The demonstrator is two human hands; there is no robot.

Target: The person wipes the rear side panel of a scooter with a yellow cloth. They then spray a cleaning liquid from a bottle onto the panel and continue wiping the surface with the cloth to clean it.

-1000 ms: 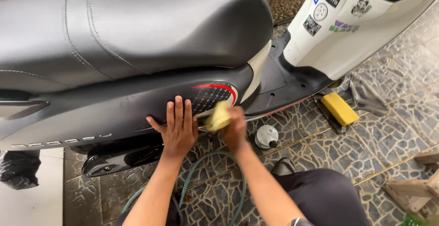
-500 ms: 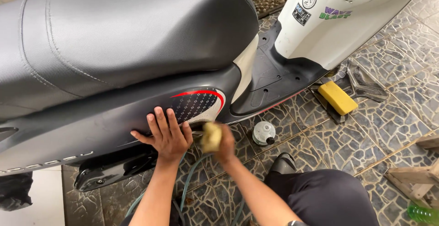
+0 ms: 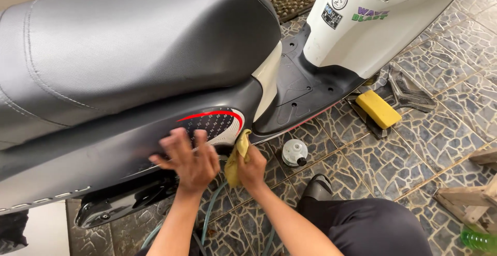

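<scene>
Cloth (image 3: 237, 157) sits bunched in my right hand (image 3: 253, 165), fingers clamped around it, now at the lower edge of the scooter's side panel (image 3: 103, 157), just below the patterned red-trimmed patch (image 3: 215, 125). A second ago the same cloth was pressed higher, right against that patch; it has dropped down and off it. Left hand (image 3: 189, 157) stays spread flat on the dark panel beside the right, holding nothing. I judge the wiping has shifted from the patch to the panel's underside edge. Green hose (image 3: 207, 225) runs beneath both wrists; yellow sponge (image 3: 379, 109) lies well off to the right.
</scene>
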